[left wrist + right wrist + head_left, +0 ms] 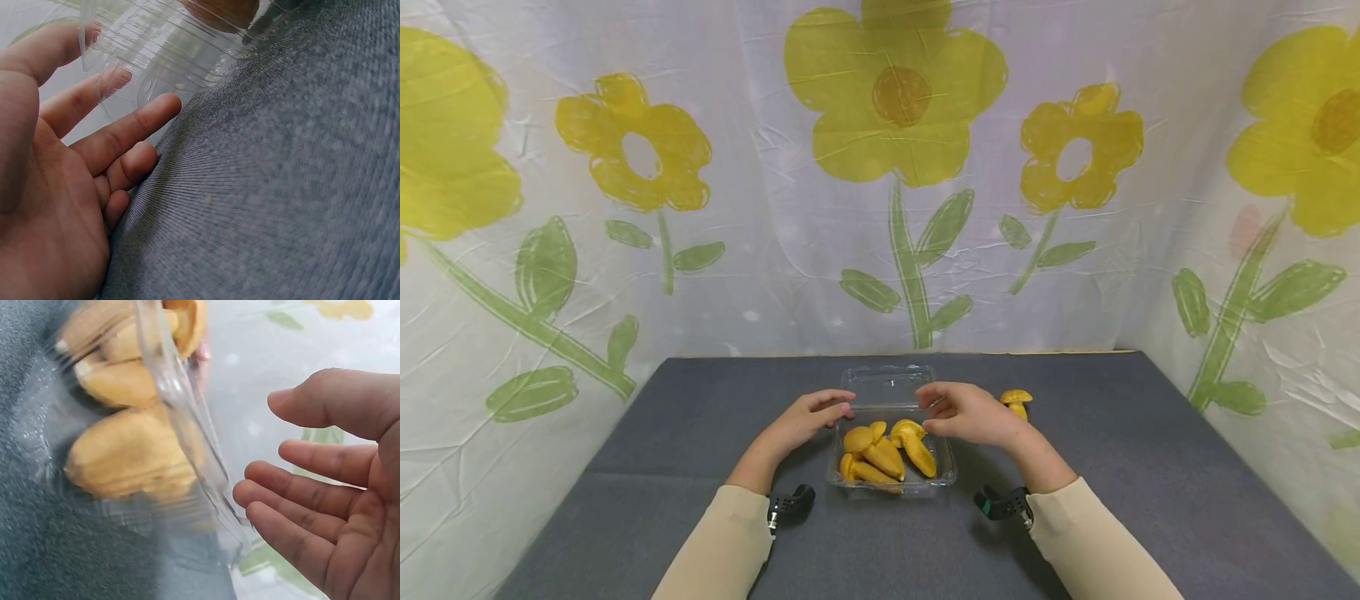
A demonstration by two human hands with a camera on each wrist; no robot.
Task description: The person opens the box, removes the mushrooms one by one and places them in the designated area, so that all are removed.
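Observation:
A clear plastic clamshell box [946, 477] sits on the table with its lid [889, 388] folded back behind it. Inside lie several yellow mushrooms [883, 457], also seen through the wall as mushrooms [131, 453] in the right wrist view. My left hand [805, 421] is at the box's left back corner, fingers loosely extended. In the left wrist view, its fingertips [119, 78] meet or overlap the clear plastic; contact is hard to tell. Over the right back side hovers my right hand [973, 414], fingers relaxed, holding nothing; the right wrist view shows it apart from the rim.
Another yellow mushroom [1017, 398] is on the dark grey table [647, 500], outside the box and beyond my right hand. A pale curtain [760, 292] printed with yellow flowers stands behind and along both sides. Dark bands [792, 502] are on both wrists.

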